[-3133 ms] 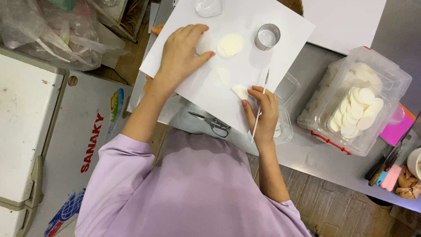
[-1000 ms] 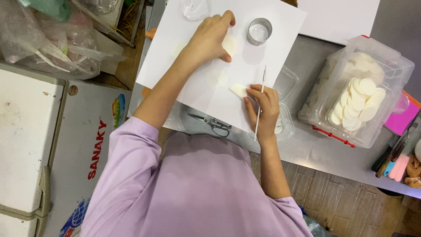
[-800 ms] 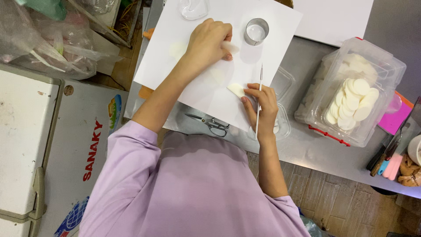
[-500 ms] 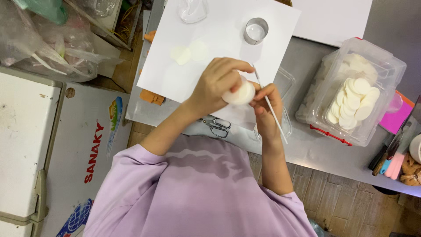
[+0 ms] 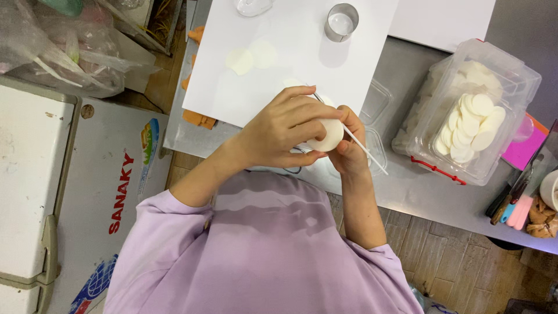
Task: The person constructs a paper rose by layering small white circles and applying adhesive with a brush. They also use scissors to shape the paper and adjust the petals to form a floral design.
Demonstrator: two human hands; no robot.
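Head view, the only one. Both my hands are lifted just off the desk (image 5: 442, 197), meeting over its near edge in front of my chest.

My left hand (image 5: 279, 131) is curled around a pale round disc (image 5: 328, 136), fingers across its top and thumb beneath. The disc stands nearly on edge, its flat face turned to the right, toward my other hand.

My right hand (image 5: 349, 154) is closed on a thin white stick (image 5: 366, 152), pinched near its upper end. The stick's long axis runs from upper left to lower right: the upper end sits against the disc's face, the free end points down and away, toward the desk edge. Disc and stick touch, or very nearly; the exact contact is hidden behind my fingers.

So the disc lies directly left of the stick hand, with no gap to close. The left hand is the one carrying it; the right only meets it with the stick.

Around: the white board (image 5: 302, 64) lies beyond my hands, with two more flat discs (image 5: 251, 57) on it and a metal ring cutter (image 5: 341, 20) farther back. A clear tub (image 5: 511, 81) of stacked discs sits well to the right. Scissors are mostly hidden under my left hand.
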